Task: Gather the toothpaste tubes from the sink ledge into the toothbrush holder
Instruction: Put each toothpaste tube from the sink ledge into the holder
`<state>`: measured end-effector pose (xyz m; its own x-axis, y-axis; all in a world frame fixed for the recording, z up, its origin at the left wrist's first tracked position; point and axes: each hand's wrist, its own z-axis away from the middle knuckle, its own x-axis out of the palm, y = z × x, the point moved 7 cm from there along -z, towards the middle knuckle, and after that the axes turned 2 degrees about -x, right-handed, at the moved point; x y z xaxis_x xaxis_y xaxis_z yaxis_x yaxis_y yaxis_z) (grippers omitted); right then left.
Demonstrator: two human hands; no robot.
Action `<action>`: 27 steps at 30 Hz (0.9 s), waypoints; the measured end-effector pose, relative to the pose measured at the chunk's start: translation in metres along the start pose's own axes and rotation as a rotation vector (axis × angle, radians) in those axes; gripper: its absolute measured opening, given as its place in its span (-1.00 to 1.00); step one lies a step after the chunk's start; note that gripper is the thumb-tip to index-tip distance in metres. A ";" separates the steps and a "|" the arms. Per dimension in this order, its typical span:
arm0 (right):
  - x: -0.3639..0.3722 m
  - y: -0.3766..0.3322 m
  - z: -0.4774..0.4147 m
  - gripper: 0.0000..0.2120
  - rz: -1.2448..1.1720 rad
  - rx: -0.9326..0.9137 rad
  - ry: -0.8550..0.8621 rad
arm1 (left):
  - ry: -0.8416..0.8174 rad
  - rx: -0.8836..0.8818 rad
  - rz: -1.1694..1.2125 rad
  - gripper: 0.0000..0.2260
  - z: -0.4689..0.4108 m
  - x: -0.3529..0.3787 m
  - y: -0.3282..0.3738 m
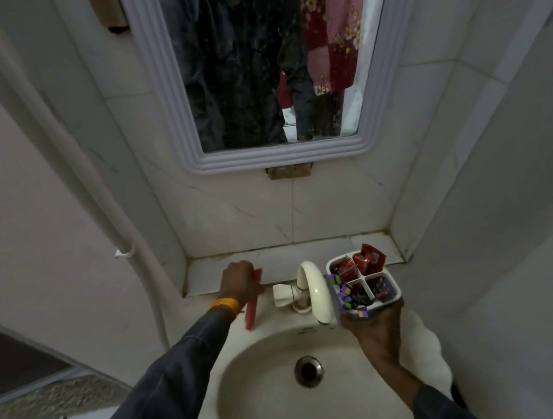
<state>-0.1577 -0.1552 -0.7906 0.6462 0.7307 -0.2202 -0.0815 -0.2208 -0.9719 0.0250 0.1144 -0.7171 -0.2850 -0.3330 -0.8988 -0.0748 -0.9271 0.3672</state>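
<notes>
Left hand (240, 282), arm stretched forward in a dark sleeve, is closing knuckles-up around a red toothpaste tube (253, 310) lying on the sink ledge (307, 252). Right hand (376, 330) is cupping a white four-compartment plastic toothbrush holder (363, 284) upright beside the cream curved tap (315, 289), red tubes inside.

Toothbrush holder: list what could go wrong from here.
1. The right hand holds the toothbrush holder tilted above the sink basin; the red tubes in it could spill.
2. The left hand grips the red toothpaste tube near one end, so it might slip.
</notes>
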 end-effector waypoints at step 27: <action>0.004 -0.008 -0.001 -0.04 0.024 0.036 -0.052 | -0.127 0.758 -0.016 -0.80 0.047 0.009 0.245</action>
<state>-0.1537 -0.1515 -0.7834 0.6032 0.7585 -0.2466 -0.1240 -0.2163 -0.9684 -0.0406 -0.1076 -0.6238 -0.3823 -0.2559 -0.8879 -0.7012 -0.5454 0.4591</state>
